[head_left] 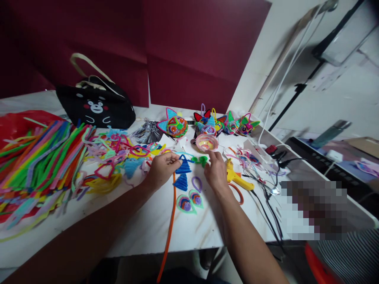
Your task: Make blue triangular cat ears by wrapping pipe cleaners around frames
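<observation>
My left hand (164, 169) pinches the edge of a blue pipe-cleaner triangle (183, 165) above the white table (142, 232). A second blue piece (181, 182) lies just below it. Curled fingers of my right hand (214, 169) are beside small green coils (200, 160); whether they grip anything is hidden. Nearer me lie two teardrop shapes with coiled centres (186, 203) and a purple loop (196, 184). A long orange pipe cleaner (169, 232) runs down past the front edge. Behind my right hand stands a round pink bowl-like piece (206, 142).
A yellow glue gun (240, 179) with black cables lies at right. Bundled colourful pipe cleaners (44, 157) cover the left side. A black bag (96, 104) and several finished cat-like heads (177, 127) stand behind. A grey tray edge (314, 179) borders the right.
</observation>
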The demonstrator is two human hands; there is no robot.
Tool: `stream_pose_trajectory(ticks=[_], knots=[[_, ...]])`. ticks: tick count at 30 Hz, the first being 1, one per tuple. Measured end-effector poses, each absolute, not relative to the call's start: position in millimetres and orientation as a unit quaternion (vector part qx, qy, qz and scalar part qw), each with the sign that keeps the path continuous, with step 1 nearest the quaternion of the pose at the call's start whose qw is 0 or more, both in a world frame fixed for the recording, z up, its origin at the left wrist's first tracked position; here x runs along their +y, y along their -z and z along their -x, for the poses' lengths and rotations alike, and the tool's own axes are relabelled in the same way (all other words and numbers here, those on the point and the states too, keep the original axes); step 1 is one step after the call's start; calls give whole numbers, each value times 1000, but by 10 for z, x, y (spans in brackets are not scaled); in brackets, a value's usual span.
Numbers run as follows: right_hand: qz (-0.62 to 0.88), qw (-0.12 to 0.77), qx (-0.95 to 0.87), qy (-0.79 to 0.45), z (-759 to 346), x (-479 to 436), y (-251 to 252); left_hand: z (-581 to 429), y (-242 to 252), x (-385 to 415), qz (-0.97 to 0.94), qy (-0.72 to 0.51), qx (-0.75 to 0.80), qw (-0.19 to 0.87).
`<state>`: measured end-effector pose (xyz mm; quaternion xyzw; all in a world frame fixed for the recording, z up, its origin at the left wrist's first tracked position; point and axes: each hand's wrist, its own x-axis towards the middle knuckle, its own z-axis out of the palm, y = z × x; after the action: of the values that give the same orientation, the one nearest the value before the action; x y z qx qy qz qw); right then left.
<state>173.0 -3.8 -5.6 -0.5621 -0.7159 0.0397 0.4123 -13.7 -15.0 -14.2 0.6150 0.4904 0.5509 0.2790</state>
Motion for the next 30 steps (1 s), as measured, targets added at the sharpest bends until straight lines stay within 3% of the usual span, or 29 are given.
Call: stream_pose_trajectory(ticks=[5, 17, 25, 30], knots=[[425, 451, -783, -65, -1610, -100, 47, 122, 123, -185, -657, -523, 508, 194], [427, 359, -830, 3, -1532, -174, 45, 75, 96, -260, -732, -464, 498, 16], [432, 340, -833, 53, -1496, -207, 35, 62, 90, -276, -764, -447, 465, -15], [453, 391, -801, 9, -1483, -211, 36, 54, 56, -304, -763, -453, 461, -10]])
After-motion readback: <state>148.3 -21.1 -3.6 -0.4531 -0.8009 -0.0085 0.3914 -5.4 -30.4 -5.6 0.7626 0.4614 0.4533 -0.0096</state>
